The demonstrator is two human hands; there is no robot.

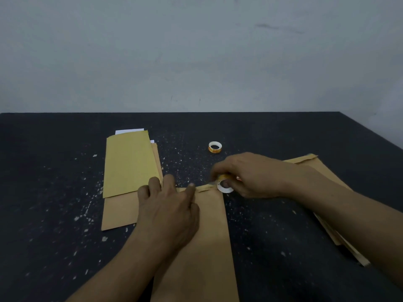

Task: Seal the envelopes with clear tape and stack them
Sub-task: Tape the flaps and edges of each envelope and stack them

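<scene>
A brown envelope (209,232) lies lengthwise in front of me on the dark table (272,236). My left hand (168,205) presses flat on its upper left part, with a finger on the folded flap near the top edge. My right hand (246,173) grips a small roll of clear tape (225,185) at the envelope's top right corner. A short strip of tape runs from the roll along the flap toward my left hand.
A pile of yellow and brown envelopes (128,164) with white paper showing lies at the left. More brown envelopes (322,184) lie under my right forearm at the right. A second tape roll (215,147) sits farther back. The wall stands behind the table's far edge.
</scene>
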